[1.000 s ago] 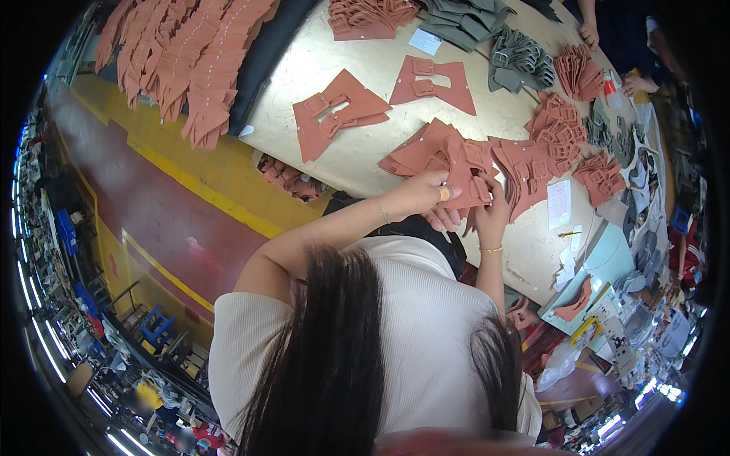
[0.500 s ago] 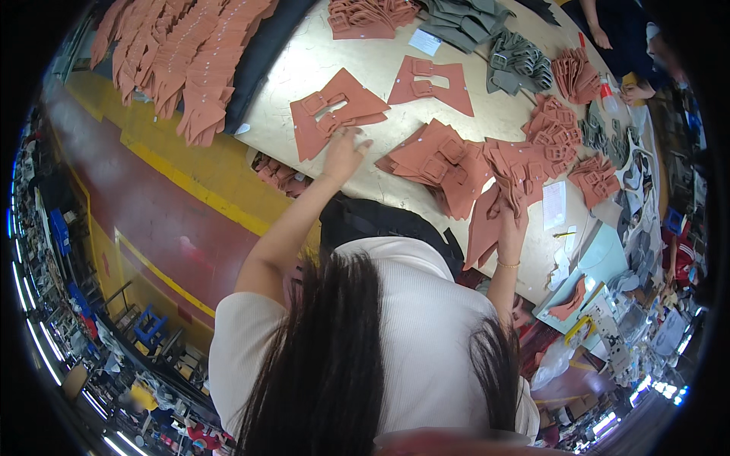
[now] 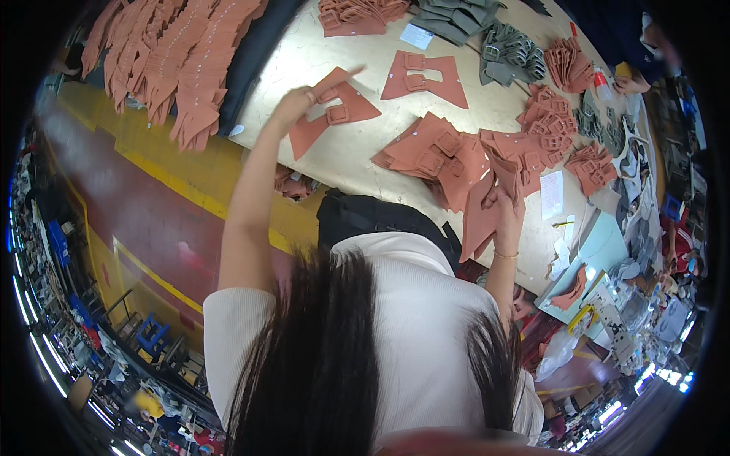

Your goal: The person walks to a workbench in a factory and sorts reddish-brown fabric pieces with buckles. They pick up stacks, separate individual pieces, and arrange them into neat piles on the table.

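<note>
My left hand (image 3: 295, 105) is at the left edge of a single terracotta buckled sandal upper (image 3: 357, 109) on the table. Its fingers are closed at the upper strap, and a narrow tip sticks out beyond them; their exact grip is partly hidden. To the right lies another flat sandal upper (image 3: 445, 83) with two covered buckles. At the table's near edge my right hand (image 3: 508, 216) grips a few stacked terracotta uppers (image 3: 479, 224), held tilted. Beside them spreads a fanned pile of the same uppers (image 3: 426, 152).
Rows of terracotta pieces (image 3: 163, 68) hang at the far left. Grey-green uppers (image 3: 509, 53) and more terracotta bundles (image 3: 547, 121) cover the table's right side. A paper slip (image 3: 552, 194) lies near my right hand. Another person's hand (image 3: 633, 82) is at the far right.
My left hand has moved up and left, from the near side of the single upper to its left edge. My right hand still holds its bundle.
</note>
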`<act>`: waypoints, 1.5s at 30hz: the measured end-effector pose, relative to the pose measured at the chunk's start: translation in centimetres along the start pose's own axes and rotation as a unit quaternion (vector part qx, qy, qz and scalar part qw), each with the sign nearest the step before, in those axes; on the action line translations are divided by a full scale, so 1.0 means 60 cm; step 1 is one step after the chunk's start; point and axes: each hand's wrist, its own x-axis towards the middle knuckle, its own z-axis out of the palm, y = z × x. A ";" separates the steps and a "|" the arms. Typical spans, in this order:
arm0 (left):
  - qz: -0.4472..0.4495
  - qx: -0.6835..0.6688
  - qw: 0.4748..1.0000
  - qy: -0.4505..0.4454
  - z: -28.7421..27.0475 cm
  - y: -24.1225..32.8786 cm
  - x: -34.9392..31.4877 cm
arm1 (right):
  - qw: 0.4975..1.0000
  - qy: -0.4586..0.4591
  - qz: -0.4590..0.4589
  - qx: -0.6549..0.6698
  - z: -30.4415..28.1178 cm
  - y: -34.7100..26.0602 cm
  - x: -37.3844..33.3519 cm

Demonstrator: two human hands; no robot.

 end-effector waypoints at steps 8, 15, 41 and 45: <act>0.131 0.031 0.991 -0.007 -0.143 0.136 -0.019 | 0.999 -0.006 -0.029 -0.012 0.003 -0.005 -0.002; 0.285 0.246 0.909 0.180 -0.033 0.072 -0.042 | 1.000 0.012 0.004 -0.008 0.008 0.001 -0.002; 0.147 -0.062 0.986 0.042 0.207 0.046 -0.165 | 0.990 -0.023 -0.080 -0.114 0.026 0.003 -0.004; -0.131 -0.450 0.788 -0.399 0.206 0.129 -0.194 | 0.953 -0.072 -0.150 -0.252 0.061 -0.003 -0.012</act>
